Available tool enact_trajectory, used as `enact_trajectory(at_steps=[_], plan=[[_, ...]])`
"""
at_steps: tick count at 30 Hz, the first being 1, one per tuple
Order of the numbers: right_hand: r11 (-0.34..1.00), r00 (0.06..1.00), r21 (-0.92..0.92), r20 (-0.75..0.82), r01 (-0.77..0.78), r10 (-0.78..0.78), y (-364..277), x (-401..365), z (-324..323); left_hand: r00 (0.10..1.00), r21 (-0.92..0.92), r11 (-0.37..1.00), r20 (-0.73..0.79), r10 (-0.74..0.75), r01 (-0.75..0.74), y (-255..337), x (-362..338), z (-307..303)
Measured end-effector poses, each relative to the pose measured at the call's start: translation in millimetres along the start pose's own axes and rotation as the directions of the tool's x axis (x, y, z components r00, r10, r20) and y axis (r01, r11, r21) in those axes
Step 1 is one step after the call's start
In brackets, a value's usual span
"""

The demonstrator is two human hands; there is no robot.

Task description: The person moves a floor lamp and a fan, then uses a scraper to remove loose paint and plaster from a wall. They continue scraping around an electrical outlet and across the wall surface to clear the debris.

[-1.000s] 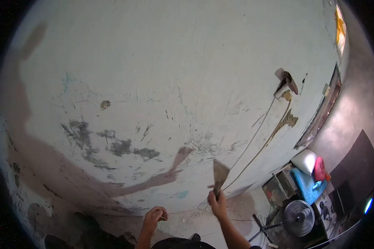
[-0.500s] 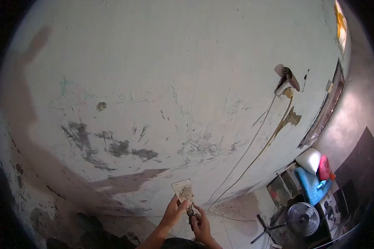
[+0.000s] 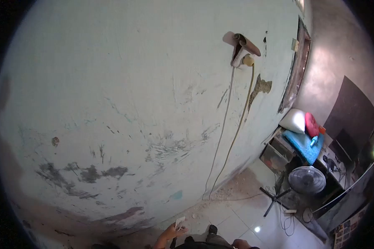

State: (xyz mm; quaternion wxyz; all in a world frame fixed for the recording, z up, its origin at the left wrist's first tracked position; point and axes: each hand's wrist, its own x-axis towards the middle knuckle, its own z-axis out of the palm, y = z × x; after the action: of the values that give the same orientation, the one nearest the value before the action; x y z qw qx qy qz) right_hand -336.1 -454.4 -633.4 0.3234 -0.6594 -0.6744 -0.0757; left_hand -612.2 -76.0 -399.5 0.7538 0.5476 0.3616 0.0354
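My left hand [image 3: 169, 233] is at the bottom edge, left of centre, with its fingers closed round a flat, pale scraper blade [image 3: 180, 222]. A dark handle [image 3: 173, 242] shows below the blade, partly cut off by the frame. Farther right, my right hand [image 3: 240, 244] appears only in part at the bottom edge, away from the scraper; its fingers cannot be made out. Above both hands rises the pale wall [image 3: 124, 91], with dark scuffs and chipped patches.
Two cables [image 3: 225, 120] hang from a wall fitting [image 3: 244, 49] to the tiled floor [image 3: 237, 216]. A standing fan [image 3: 306, 180] is at the right, near a cabinet [image 3: 274, 157] with a blue cloth [image 3: 305, 145] and pillows [image 3: 294, 121]. A dark shoe [image 3: 212, 229] is on the floor.
The view has turned right and shows more floor. My right hand has let go of the scraper handle and moved right. My left hand still holds the scraper, now lower in view.
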Motion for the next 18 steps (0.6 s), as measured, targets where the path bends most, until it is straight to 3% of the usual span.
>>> enact_trajectory(at_steps=[1,2,3,4,5,6,7,8,9,10,11,12,14,17,18], plan=[[0.597,0.749,0.465,0.286,-0.654,0.598,-9,-6,-9,0.999,0.08,0.996,0.031,0.032,-0.034,-21,2,-3],[-0.271,0.199,0.476,0.725,-0.837,0.66,-4,-8,-20,0.995,0.147,0.986,0.062,0.073,-0.082,-40,9,-5],[0.211,0.289,0.198,0.627,-0.957,0.724,-3,3,-17,0.995,0.118,0.989,0.059,0.078,-0.085,-58,16,-4],[0.628,0.687,0.278,0.272,-0.727,0.674,-5,-12,-7,0.997,0.275,0.961,0.073,-0.037,0.016,-75,25,-7],[0.318,0.367,0.185,0.482,-0.93,0.795,-8,-4,-12,0.985,0.425,0.898,0.068,-0.158,0.115,-97,34,-15],[0.146,0.215,0.186,0.441,-0.972,0.871,-20,4,-12,0.969,0.506,0.846,0.072,-0.235,0.167,-136,50,-23],[0.106,0.181,0.169,0.534,-0.98,0.826,-24,16,-16,0.946,0.525,0.821,0.087,-0.313,0.224,-186,66,-30],[0.205,0.132,-0.058,0.589,-0.977,0.797,-22,22,-7,0.916,0.502,0.818,0.112,-0.386,0.283,-237,80,-35],[0.305,0.113,-0.196,0.64,-0.932,0.76,-21,34,-8,0.863,0.232,0.882,0.214,-0.459,0.411,-276,85,-26],[0.352,0.137,-0.286,0.571,-0.891,0.81,2,5,32,0.859,0.496,0.782,0.128,-0.496,0.378,-282,82,-31],[0.179,0.063,-0.084,0.728,-0.98,0.683,-57,95,-28,0.853,0.569,0.727,0.083,-0.515,0.384,-276,81,-27],[0.282,-0.049,-0.447,0.597,-0.849,0.801,-22,57,28,0.851,0.592,0.707,0.067,-0.521,0.386,-272,83,-21],[0.229,-0.158,-0.573,0.546,-0.787,0.823,-50,106,23,0.85,0.616,0.685,0.047,-0.524,0.389,-273,93,-9],[0.27,-0.173,-0.49,0.683,-0.829,0.71,-71,153,-9,0.839,0.624,0.667,0.031,-0.543,0.408,-272,94,8],[0.303,-0.128,-0.415,0.745,-0.858,0.655,-71,151,-11,0.842,0.622,0.672,0.036,-0.538,0.402,-269,88,12]])
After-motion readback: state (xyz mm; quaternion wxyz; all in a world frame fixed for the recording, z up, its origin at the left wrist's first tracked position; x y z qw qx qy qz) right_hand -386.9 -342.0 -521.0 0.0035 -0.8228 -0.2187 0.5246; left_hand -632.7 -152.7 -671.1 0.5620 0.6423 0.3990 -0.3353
